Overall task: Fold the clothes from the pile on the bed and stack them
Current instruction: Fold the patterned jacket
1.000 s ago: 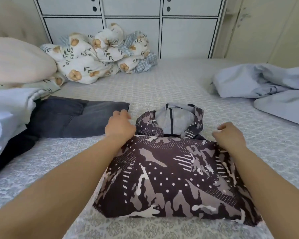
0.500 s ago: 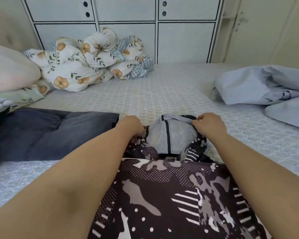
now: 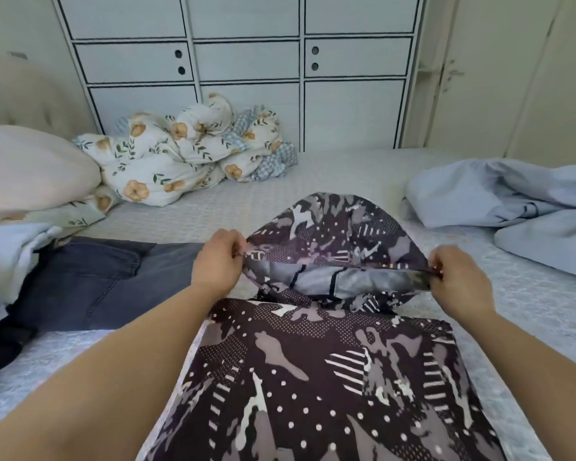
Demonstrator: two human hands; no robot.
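A dark patterned hooded jacket (image 3: 323, 377) lies folded on the bed in front of me. Its hood (image 3: 333, 234) is lifted and stretched wide, showing the grey lining inside. My left hand (image 3: 218, 262) pinches the hood's left edge. My right hand (image 3: 459, 277) pinches the hood's right edge. Folded dark grey jeans (image 3: 103, 281) lie flat to the left of the jacket. A crumpled pale blue garment (image 3: 512, 194) lies at the right side of the bed.
A floral duvet bundle (image 3: 187, 151) sits at the back against white cabinet doors (image 3: 246, 61). A beige pillow (image 3: 30, 168) and pale blue cloth (image 3: 4, 257) are at the left. The bed's quilted cover (image 3: 346, 171) stretches between them.
Both hands moved from the jacket's folded body up to the hood, took its edges and raised and spread it open. The view has come closer to the jacket.
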